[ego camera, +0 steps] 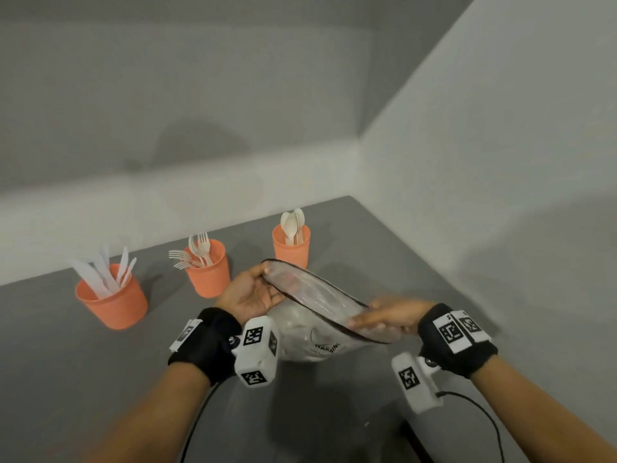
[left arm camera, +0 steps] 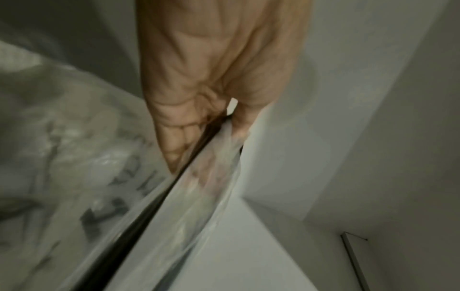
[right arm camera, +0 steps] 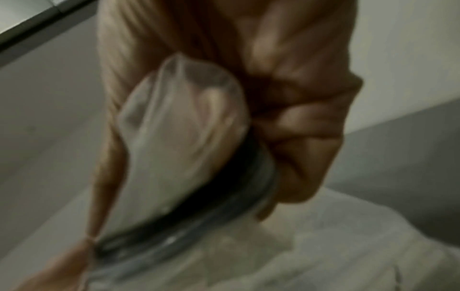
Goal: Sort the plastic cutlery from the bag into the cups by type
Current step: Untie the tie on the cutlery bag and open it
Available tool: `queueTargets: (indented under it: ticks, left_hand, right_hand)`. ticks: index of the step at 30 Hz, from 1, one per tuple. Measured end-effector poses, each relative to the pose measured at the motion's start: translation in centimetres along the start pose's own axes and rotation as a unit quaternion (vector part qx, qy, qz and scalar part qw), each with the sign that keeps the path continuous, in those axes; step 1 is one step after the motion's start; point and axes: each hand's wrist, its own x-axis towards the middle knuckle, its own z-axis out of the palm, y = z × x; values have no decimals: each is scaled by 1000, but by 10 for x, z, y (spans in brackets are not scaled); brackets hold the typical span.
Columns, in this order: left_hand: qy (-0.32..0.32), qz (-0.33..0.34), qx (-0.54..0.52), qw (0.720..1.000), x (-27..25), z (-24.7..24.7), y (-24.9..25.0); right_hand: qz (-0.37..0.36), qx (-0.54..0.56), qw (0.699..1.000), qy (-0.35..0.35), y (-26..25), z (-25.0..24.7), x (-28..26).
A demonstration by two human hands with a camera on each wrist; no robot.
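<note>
A clear plastic bag (ego camera: 310,332) with a dark zip strip and black print hangs above the grey table (ego camera: 66,362). My left hand (ego camera: 248,292) pinches the far end of the bag's mouth, and my right hand (ego camera: 387,317) grips the near end. In the left wrist view thumb and fingers (left arm camera: 174,141) clamp the bag's dark strip (left arm camera: 139,222). In the right wrist view curled fingers (right arm camera: 306,137) hold a fold of the bag (right arm camera: 184,122). Three orange cups stand behind: one with knives (ego camera: 112,300), one with forks (ego camera: 208,270), one with spoons (ego camera: 292,243).
Grey walls close the table at the back and right. The cups stand in a row along the back edge. Black cables (ego camera: 480,416) trail from the wrist cameras toward the near edge.
</note>
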Motion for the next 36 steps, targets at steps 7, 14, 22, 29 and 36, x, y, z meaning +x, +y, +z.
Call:
queueTargets:
  ticks: [7,14,22,29,36]
  left_hand:
    - [-37,-49,190,980,0,-11,2]
    - [-42,-41,533,844,-4,-32,-7]
    - [61,-19,50,997,5,-33,-11]
    - [64,-75,-31,995,22,-36,-29]
    - [13,96,475,874,5,-38,-31]
  right_hand:
    - [-90,461,881,56,13,-24,4]
    - [-135,665,734,43,7,-23,28]
    - [-46,281,958,41,4,-9,-4]
    - [36,297,952,64,28,7,12]
    - [-39,601,785,144,32,-8,25]
